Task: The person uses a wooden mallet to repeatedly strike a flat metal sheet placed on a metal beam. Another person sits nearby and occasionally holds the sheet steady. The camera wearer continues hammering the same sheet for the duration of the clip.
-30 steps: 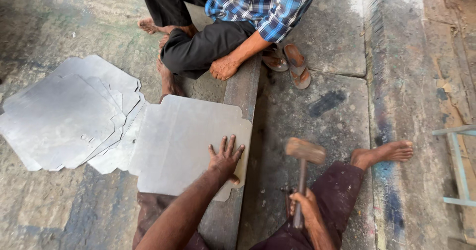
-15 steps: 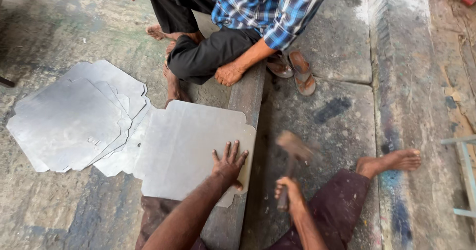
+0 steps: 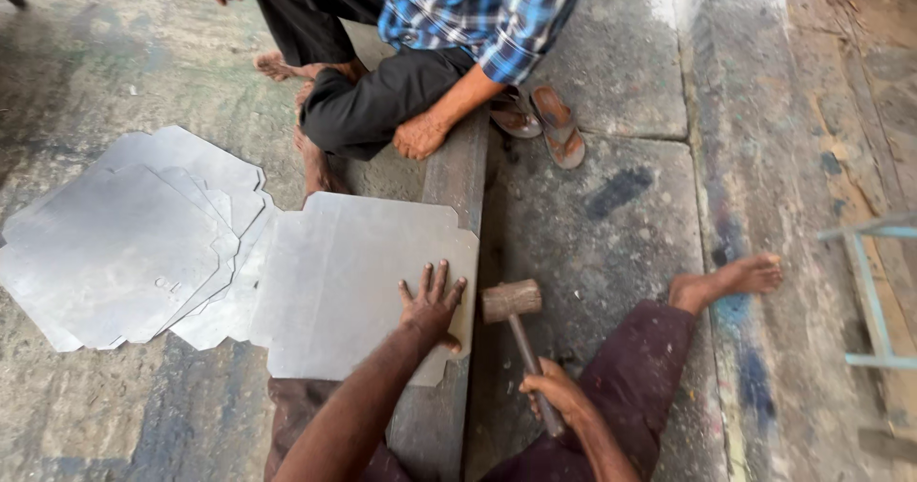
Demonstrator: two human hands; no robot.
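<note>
head view: left hand (image 3: 430, 307) flat on sheet (image 3: 353, 281) edge, right hand (image 3: 557, 394) gripping mallet (image 3: 513, 302) alongside

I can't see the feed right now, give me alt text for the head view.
The left hand presses a flat metal sheet onto a long beam while the right hand holds a wooden mallet just beside the sheet's edge. More sheets lie stacked to the left; another person sits opposite.

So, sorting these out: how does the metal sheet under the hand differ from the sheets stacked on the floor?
The metal sheet lies single across the beam, pinned by the left hand. The stacked sheets overlap on the floor, untouched. Both are dull grey with notched corners. The right hand grips a wooden mallet.
</note>
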